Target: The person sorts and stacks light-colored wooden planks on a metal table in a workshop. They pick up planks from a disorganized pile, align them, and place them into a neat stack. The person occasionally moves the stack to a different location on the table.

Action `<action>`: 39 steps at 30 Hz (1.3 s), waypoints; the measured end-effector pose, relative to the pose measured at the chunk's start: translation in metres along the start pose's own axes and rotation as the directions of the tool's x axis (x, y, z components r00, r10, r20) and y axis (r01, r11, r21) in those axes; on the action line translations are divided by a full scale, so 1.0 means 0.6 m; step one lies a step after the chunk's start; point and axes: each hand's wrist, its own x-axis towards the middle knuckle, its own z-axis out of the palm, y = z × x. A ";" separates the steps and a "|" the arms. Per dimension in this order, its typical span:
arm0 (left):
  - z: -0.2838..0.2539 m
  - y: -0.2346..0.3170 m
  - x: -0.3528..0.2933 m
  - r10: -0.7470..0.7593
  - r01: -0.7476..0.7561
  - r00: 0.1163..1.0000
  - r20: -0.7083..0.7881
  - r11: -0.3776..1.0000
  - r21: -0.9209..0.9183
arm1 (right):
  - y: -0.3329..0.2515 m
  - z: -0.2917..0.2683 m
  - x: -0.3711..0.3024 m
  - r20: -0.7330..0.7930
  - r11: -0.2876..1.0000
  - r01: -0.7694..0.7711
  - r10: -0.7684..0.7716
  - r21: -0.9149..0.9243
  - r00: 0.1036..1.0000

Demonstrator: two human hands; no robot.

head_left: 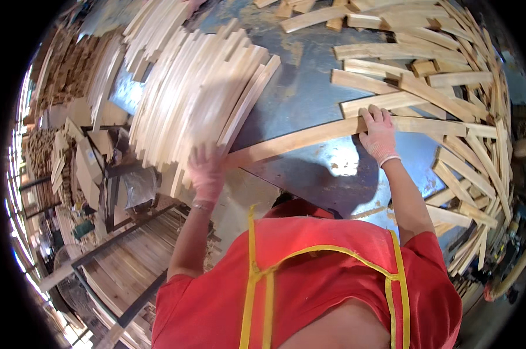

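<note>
A long pale wood strip (298,141) lies slantwise across the metal table in front of me. My right hand (379,135), in a light pinkish glove, is closed over this strip, fingers bent across its far edge. My left hand (206,174), gloved the same and slightly blurred, is by the strip's left end. Its fingers are stretched out and apart, over the near ends of a row of strips. That row of wood strips (199,87) lies side by side at the left, its ends uneven. Whether the left palm touches wood is hidden.
A jumbled heap of wood pieces (426,87) covers the right side of the metal table (298,75). Stacked wood (71,72) stands at the far left. A dark metal frame (108,174) and a rack of boards (135,262) stand at the near left.
</note>
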 end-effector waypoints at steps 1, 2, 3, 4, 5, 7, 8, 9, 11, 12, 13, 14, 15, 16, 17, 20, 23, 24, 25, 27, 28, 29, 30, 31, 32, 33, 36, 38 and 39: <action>0.011 0.003 0.021 0.043 -0.038 0.999 -0.028 0.988 0.152 | -0.016 -0.001 -0.002 0.000 0.999 -0.029 0.029 0.014 1.000; 0.010 0.032 0.049 0.086 -0.085 0.996 -0.023 0.996 0.030 | -0.025 0.000 0.000 0.002 0.998 -0.061 0.061 0.022 0.998; -0.003 0.079 0.079 0.131 -0.133 0.991 -0.025 0.986 -0.100 | -0.023 0.009 0.000 -0.010 0.997 -0.063 0.063 0.037 0.998; -0.030 0.129 0.112 0.174 -0.148 0.982 0.081 0.956 -0.252 | -0.027 0.012 -0.002 0.000 0.997 -0.057 0.057 0.047 0.998; -0.053 0.163 0.136 0.230 -0.145 0.957 0.174 0.905 -0.399 | -0.033 0.010 -0.005 0.007 0.997 -0.050 0.050 0.057 0.999; -0.046 0.179 0.155 0.247 -0.060 0.879 0.408 0.906 -0.419 | -0.035 0.005 -0.010 0.030 0.999 -0.030 0.029 0.040 0.999; -0.042 0.180 0.160 0.260 -0.021 0.817 0.515 0.906 -0.423 | -0.040 0.009 -0.004 0.026 0.998 -0.014 0.013 0.056 1.000; -0.023 0.172 0.161 0.293 0.017 0.772 0.563 0.877 -0.480 | -0.038 0.011 -0.002 0.020 0.998 -0.017 0.016 0.063 1.000; -0.020 0.167 0.156 0.354 -0.057 0.732 0.581 0.883 -0.466 | -0.041 -0.006 -0.007 0.040 0.995 -0.034 0.031 0.090 0.999; -0.023 0.168 0.157 0.391 -0.108 0.710 0.585 0.882 -0.458 | -0.038 -0.003 -0.014 0.001 0.996 -0.006 0.006 0.087 1.000; -0.030 0.169 0.147 0.407 -0.169 0.707 0.578 0.891 -0.421 | -0.040 -0.002 -0.015 0.064 0.997 -0.037 0.033 0.070 0.997; -0.026 0.168 0.130 0.442 -0.211 0.721 0.534 0.874 -0.438 | -0.035 -0.001 -0.017 0.128 0.996 -0.066 0.059 0.054 0.990; -0.017 0.161 0.115 0.481 -0.264 0.732 0.482 0.853 -0.451 | -0.018 0.019 -0.022 0.066 0.988 -0.066 0.057 0.142 0.996; -0.008 0.151 0.101 0.513 -0.306 0.742 0.432 0.832 -0.463 | -0.016 0.013 -0.025 0.031 0.925 -0.113 0.109 0.363 0.994; -0.017 0.139 0.096 0.550 -0.222 0.711 0.439 0.767 -0.602 | -0.005 0.021 -0.036 -0.122 0.902 -0.180 0.245 0.392 0.962; -0.034 0.082 0.064 0.567 0.491 0.614 0.549 0.270 -0.828 | 0.045 0.040 -0.041 -0.293 0.756 -0.407 0.599 0.512 0.745; 0.007 0.010 -0.002 0.427 0.693 0.677 0.600 -0.094 -0.715 | 0.013 -0.011 -0.017 -0.161 0.622 -0.489 0.703 0.611 0.693; 0.007 0.008 0.004 0.353 0.693 0.667 0.656 0.030 -0.721 | -0.008 -0.027 -0.011 -0.091 0.589 -0.502 0.701 0.634 0.708; 0.008 0.007 0.012 0.271 0.688 0.662 0.699 0.152 -0.710 | -0.010 0.008 -0.005 -0.205 0.700 -0.499 0.663 0.511 0.720; -0.008 0.032 0.048 0.024 0.620 0.684 0.729 0.509 -0.597 | -0.025 0.017 -0.012 -0.087 0.595 -0.519 0.704 0.614 0.705; -0.017 0.047 0.045 -0.040 0.551 0.735 0.677 0.617 -0.562 | -0.041 0.013 -0.011 -0.023 0.541 -0.520 0.707 0.661 0.707; -0.016 0.059 0.046 -0.092 0.480 0.787 0.610 0.712 -0.512 | -0.085 -0.010 -0.021 0.076 0.507 -0.518 0.660 0.689 0.747; -0.009 0.071 0.052 -0.123 0.403 0.837 0.533 0.796 -0.451 | -0.136 -0.031 -0.036 0.126 0.528 -0.510 0.601 0.679 0.790; -0.005 0.083 0.057 -0.128 0.323 0.881 0.455 0.866 -0.382 | -0.148 -0.010 -0.056 0.135 0.595 -0.432 0.477 0.678 0.869; 0.002 0.090 0.065 -0.114 0.228 0.928 0.354 0.926 -0.301 | -0.158 0.012 -0.076 0.140 0.642 -0.344 0.347 0.685 0.927; 0.009 0.086 0.067 -0.098 0.150 0.963 0.250 0.968 -0.200 | -0.150 -0.010 -0.071 0.243 0.640 -0.337 0.234 0.691 0.941; 0.016 0.051 0.086 0.013 -0.019 0.993 0.121 0.999 0.047 | -0.071 -0.023 -0.032 -0.055 0.868 -0.053 0.092 0.493 0.994; 0.031 0.041 0.094 0.041 -0.037 0.998 -0.049 0.996 0.083 | 0.003 -0.044 0.022 -0.205 0.987 0.046 -0.015 0.151 0.979; 0.034 0.048 0.096 -0.002 -0.004 0.996 0.088 0.997 0.075 | 0.040 -0.046 0.051 -0.219 0.998 0.043 -0.053 -0.052 0.974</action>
